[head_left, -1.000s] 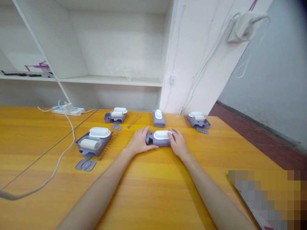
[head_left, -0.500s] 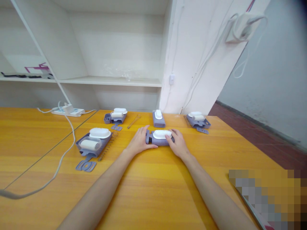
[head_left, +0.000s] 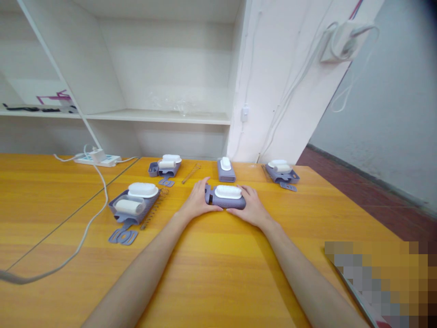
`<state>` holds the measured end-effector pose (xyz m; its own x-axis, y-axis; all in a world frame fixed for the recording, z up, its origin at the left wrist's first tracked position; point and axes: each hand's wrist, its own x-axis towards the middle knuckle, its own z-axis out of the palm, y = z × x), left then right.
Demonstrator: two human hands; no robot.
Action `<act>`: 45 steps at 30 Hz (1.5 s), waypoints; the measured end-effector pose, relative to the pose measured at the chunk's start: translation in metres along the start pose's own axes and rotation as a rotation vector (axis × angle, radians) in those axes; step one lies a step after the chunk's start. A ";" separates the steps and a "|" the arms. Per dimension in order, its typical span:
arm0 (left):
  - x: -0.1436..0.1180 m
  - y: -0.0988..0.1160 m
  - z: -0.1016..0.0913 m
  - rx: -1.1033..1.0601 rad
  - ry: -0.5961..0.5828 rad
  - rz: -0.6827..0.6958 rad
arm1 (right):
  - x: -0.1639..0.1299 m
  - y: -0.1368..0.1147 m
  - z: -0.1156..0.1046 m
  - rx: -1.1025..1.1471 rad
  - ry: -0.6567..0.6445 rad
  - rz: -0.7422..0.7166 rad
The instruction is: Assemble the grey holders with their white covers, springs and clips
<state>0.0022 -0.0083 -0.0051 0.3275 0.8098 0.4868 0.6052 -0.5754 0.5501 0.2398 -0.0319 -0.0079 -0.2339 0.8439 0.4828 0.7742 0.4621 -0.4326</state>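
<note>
Fingers curled, the left hand holds the end piece and the right hand the opposite end of the purple case, lying on the surface. The step seems to be working their gapped joint; the next move calls for straight alignment.

- I take this for a workroom: matching grey-purple cases spread over the bench.
- Behind the bench, I see white shelving.
- At the bench's back left, a power strip.
</note>
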 end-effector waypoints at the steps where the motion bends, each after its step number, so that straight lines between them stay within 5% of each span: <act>1: 0.000 -0.001 0.000 -0.003 0.003 0.000 | 0.000 0.000 0.000 0.000 -0.001 -0.001; 14: 0.002 0.002 -0.003 0.121 0.104 -0.053 | 0.001 -0.001 0.003 -0.001 0.134 -0.028; 28: 0.002 0.009 -0.007 0.063 0.229 0.051 | 0.002 0.000 0.004 0.044 0.064 0.032; 45: -0.001 0.010 -0.008 0.042 0.149 0.134 | 0.001 0.002 0.004 0.054 0.040 -0.013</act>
<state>0.0021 -0.0152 0.0053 0.2984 0.6986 0.6503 0.5944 -0.6691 0.4461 0.2391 -0.0287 -0.0109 -0.2187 0.8267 0.5183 0.7383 0.4875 -0.4661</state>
